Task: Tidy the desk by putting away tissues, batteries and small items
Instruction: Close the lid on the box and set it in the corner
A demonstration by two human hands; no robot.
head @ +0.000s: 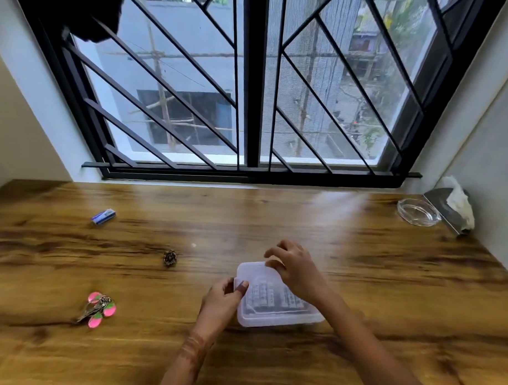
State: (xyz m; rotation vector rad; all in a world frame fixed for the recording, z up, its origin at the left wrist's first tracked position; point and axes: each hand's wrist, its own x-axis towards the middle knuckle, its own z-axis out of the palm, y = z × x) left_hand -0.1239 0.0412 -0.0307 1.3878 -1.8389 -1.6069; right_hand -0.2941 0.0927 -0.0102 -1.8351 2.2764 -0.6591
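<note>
A translucent plastic box (271,316) with its lid on lies on the wooden desk (275,219), near the front centre. Several batteries show dimly through the lid. My left hand (223,302) grips the box's left edge, thumb on the lid. My right hand (294,270) presses on the lid's far right corner. A tissue holder with a white tissue sticking out (454,208) stands at the far right corner. A small blue and white packet (103,216) lies at the far left.
A pink and green key ring with keys (99,309) lies at the left front. A small dark round object (170,258) sits left of the box. A glass ashtray (417,212) stands beside the tissue holder. A barred window runs along the desk's back.
</note>
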